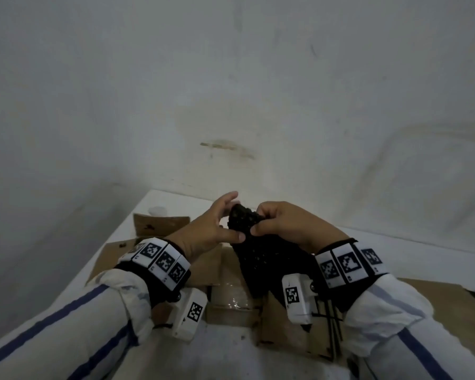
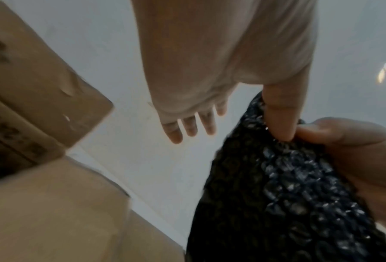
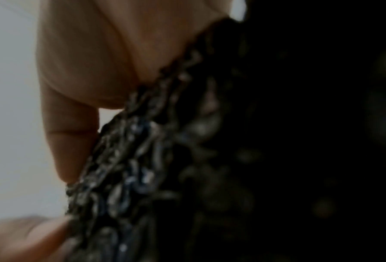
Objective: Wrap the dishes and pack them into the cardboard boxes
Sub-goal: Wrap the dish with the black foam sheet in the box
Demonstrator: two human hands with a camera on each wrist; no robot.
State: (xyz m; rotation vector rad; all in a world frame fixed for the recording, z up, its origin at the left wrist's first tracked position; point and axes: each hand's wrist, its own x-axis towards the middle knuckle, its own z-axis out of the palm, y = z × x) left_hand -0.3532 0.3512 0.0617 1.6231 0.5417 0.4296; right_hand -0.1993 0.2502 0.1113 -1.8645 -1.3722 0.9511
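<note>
Cardboard box (image 1: 232, 292) sits on the white counter (image 1: 74, 270) directly under both wrists, its flaps folded outward to the left, far side and right; inside, only a pale, shiny patch shows, too unclear to name. A small pale round object (image 1: 157, 210) stands on the counter beyond the far-left flap, near the wall (image 1: 231, 78).

The counter's far edge meets the wall just behind the hands, and its left edge drops away beside the left flap. More brown cardboard (image 1: 444, 305) lies to the right.

Held in the air above the box is a black bubble wrap bundle (image 1: 254, 242), long and narrow, its long axis running from a bunched top end pointing away toward the wall down to a lower end hanging over the box opening. The right hand (image 1: 283, 223) pinches the upper part between thumb and curled fingers. The left hand (image 1: 214, 223) is spread wide, fingers extended and apart, with its thumb (image 2: 279, 113) pressed against the wrap next to the right thumb. What the wrap encloses is hidden.
</note>
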